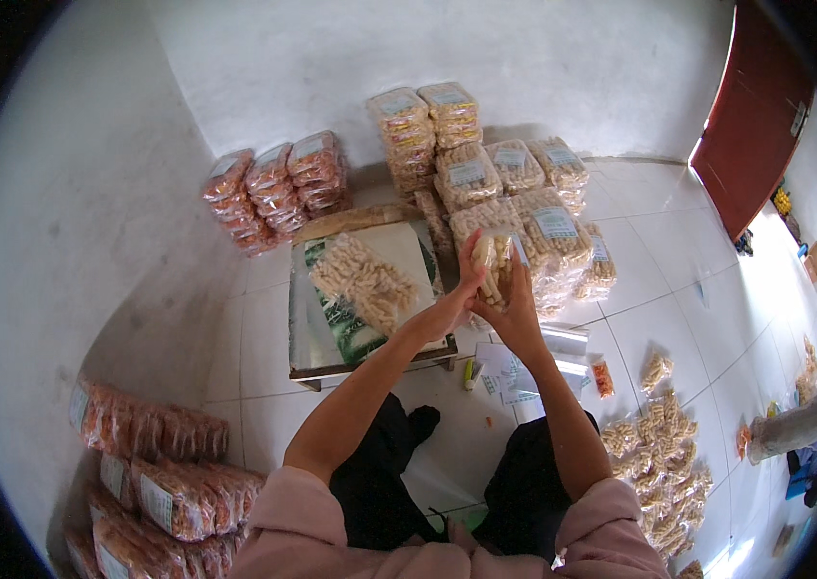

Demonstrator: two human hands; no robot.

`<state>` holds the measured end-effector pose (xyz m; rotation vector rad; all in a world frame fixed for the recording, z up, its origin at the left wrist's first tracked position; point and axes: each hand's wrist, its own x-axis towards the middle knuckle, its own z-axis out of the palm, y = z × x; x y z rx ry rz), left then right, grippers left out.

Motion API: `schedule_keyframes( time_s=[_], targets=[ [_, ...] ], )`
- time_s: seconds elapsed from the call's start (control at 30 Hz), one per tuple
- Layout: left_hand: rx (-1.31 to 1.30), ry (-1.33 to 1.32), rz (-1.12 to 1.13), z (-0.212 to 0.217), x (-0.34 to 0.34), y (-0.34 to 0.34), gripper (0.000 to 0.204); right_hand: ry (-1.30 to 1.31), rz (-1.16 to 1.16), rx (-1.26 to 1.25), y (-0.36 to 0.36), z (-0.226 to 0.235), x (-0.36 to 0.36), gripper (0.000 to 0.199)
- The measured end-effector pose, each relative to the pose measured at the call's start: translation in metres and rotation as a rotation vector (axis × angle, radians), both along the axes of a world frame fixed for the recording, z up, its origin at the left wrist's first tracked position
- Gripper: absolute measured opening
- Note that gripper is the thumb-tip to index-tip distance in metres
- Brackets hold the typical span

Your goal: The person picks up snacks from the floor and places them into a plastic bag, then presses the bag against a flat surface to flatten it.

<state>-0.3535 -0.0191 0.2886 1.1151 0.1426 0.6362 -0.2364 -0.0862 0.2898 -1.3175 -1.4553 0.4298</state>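
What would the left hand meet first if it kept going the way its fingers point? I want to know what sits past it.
Probably the stack of bagged pale snack sticks just beyond the bag that the left hand and right hand hold; depth is unclear.

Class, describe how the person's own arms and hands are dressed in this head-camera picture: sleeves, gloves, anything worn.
Both forearms are bare, with loose pale pink fabric sleeves pushed up to about the elbows. The left hand and right hand wear no gloves. No watch, bracelet or ring can be made out.
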Motion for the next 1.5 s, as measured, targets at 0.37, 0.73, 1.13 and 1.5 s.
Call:
schedule_keyframes(
  time_s=[0.37,0.73,1.13,1.5],
  targets=[
    [-0.168,-0.11,0.427,0.016,0.012,-0.001,0.063,-0.123,-0.024,0.196,-0.001,0.011,-0.012,0.082],
    [-0.427,-0.254,0.371,0.015,-0.008,0.013,0.045,-0.137,0.112,0.199,-0.003,0.015,-0.015,0.077],
    [-0.319,-0.12,0.509,0.012,-0.015,0.007,0.029,-0.083,0.074,0.14,-0.001,0.01,-0.032,0.079],
    [-0.311,-0.186,0.619,-0.016,-0.069,0.02,0.063,-0.18,-0.045,0.286,0.028,-0.019,-0.051,0.062]
  ],
)
